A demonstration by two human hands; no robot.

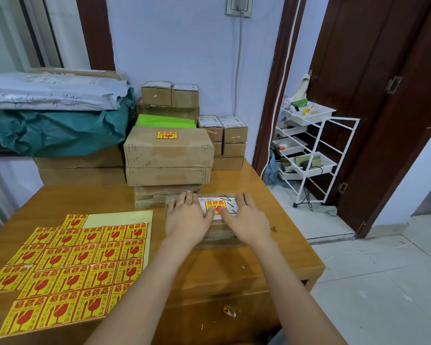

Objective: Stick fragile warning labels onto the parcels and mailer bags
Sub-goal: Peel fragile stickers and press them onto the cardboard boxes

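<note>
Parcel point(209, 220) at worktop point(271, 257) centre now carries a fragile label point(215, 204) on its top, w/ left hand point(188, 217) and right hand point(246, 217) laid flat either side of it, fingers straight, thumbs pressing the label edges, nothing gripped. One big box point(168, 148) behind the parcel already wears a label point(166, 135); the small boxes point(222, 131) further behind it, plus mailer bags point(55, 95) behind and left, show none that I can see. Label sheet point(67, 270) left of the parcel is mostly full, so prob. early in the job.

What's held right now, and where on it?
Nothing is gripped. Both hands lie flat on the small parcel: left hand and right hand press its top, thumbs smoothing the fragile label down, fingers straight.
</note>
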